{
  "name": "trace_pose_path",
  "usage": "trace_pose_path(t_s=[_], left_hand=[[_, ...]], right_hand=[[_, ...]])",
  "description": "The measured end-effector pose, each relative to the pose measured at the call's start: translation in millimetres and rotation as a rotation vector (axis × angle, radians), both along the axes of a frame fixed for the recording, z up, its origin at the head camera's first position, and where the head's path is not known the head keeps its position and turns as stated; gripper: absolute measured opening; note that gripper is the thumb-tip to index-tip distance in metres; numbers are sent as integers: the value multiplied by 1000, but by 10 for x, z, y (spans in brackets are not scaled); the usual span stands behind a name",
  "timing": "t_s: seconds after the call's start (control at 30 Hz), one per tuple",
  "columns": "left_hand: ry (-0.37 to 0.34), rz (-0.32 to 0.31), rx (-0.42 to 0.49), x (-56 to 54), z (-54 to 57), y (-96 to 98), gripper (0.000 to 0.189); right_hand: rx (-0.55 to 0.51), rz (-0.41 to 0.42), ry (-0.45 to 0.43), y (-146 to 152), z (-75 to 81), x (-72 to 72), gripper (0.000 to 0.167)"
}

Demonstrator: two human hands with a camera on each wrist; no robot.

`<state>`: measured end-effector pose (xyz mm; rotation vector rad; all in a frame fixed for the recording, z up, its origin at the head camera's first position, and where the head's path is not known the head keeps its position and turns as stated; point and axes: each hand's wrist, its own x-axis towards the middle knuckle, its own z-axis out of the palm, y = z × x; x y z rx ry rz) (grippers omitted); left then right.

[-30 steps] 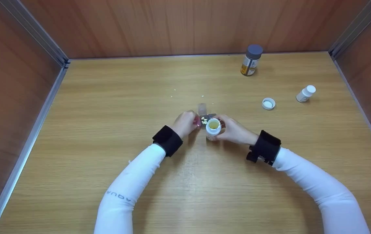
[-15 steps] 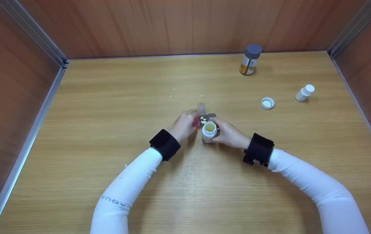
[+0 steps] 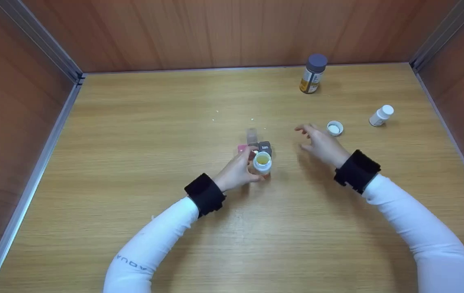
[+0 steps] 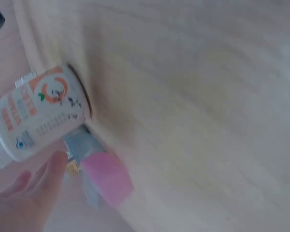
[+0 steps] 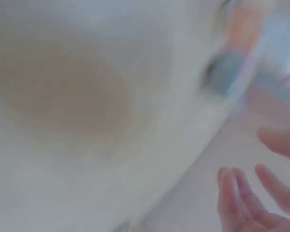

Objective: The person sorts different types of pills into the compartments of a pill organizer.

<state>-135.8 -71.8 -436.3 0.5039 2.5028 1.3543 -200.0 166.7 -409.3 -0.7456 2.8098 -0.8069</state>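
Note:
A white bottle [image 3: 262, 167] with its lid off and yellowish contents stands upright on the table. My left hand [image 3: 237, 170] is spread beside it, thumb at the near side and fingers at the far side. In the left wrist view, the fingers [image 4: 50, 176] lie close to the orange-printed bottle [image 4: 43, 113], with a small gap. Just behind the bottle is a small pill organizer [image 3: 264, 147] with pink and grey lids and one clear lid raised; the bottle and left hand partly hide it. My right hand [image 3: 323, 147] hovers, fingers loosely spread, holding nothing, near a white cap [image 3: 335, 128].
A dark-lidded bottle [image 3: 312, 75] with an orange and white label stands near the back wall. Farther right is a small white bottle [image 3: 381, 115] with its cap on. Several tiny white crumbs [image 3: 252, 119] lie behind the organizer. Wooden panels [image 3: 199, 36] border the table.
My right hand has let go of the open bottle and moved right, toward the white cap. My left hand has left the organizer's pink lid and come up beside the bottle.

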Motion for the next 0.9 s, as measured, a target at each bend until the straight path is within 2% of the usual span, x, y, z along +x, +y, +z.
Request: trace_pose_path(t_s=[0.1,0.17,0.23,0.33,0.43,0.57,0.67,0.8,0.9], left_hand=[[25,40,11,4,-38,43,68],[38,56,17,0,-62,71,62],[44,68,17,-3,-84,91,57],[61,74,6,-6,-106,105,51],[53,75,3,-9,-117,110,49],[45,81,-2,-11,-114,111,47],[48,87,0,-15,-115,113,48],[48,96,22,-22,-125,114,49],[67,95,40,-21,-127,110,46]], right_hand=[[207,-73,82,228,-40,-207,48],[316,-108,89,354,-83,-322,52],[379,-142,58,454,-134,-412,55],[402,-158,-9,556,-215,-504,52],[365,-157,-45,611,-279,-542,42],[298,-139,-18,631,-297,-554,32],[235,-127,-20,606,-290,-571,31],[53,-109,-154,473,-237,-537,38],[-159,-67,-273,293,-161,-419,42]])
